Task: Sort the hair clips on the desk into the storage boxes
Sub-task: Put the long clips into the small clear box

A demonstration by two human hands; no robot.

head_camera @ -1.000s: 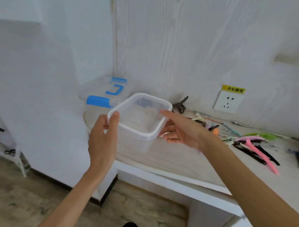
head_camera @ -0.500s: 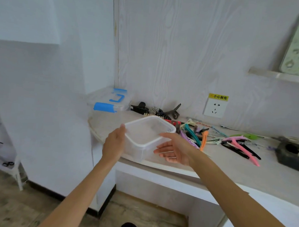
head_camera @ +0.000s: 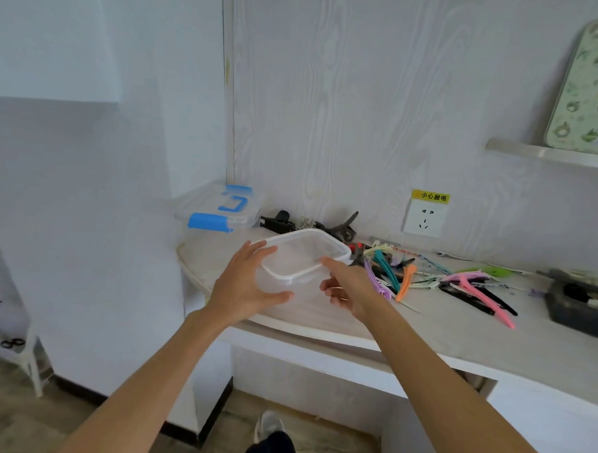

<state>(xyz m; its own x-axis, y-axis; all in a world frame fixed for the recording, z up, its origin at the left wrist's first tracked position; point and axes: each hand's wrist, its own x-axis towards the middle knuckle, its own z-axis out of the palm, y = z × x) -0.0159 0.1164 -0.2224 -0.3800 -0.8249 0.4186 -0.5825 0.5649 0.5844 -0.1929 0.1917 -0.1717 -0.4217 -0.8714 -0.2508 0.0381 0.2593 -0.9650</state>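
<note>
The clear storage box (head_camera: 304, 261) now sits low at the near left end of the desk (head_camera: 457, 336), seemingly resting on its top, just left of the spread of hair clips (head_camera: 425, 279). A second ago it was held up in the air, well clear of the surface; half a second ago it was coming down to the desk edge. So the box has been brought to its working spot, and I judge the sorting itself has not begun: the box looks empty and every clip visible lies on the desk.

The left hand (head_camera: 243, 285) is at the box's near left corner with fingers spread and loosened, thumb under the near wall, more letting go than gripping; earlier that hand was wrapped firmly round the rim. The right hand (head_camera: 348, 290) is at the right side, its index finger lying on the rim and the others curled loosely below; whether it holds the wall I cannot tell.

Further out, the coloured clips run rightward: teal, purple, orange, then pink and black ones. Black claw clips (head_camera: 338, 226) lie behind the box by the wall. A lidded box with blue latches (head_camera: 223, 209) stands at the far left corner, and a dark tray (head_camera: 578, 300) at the far right.
</note>
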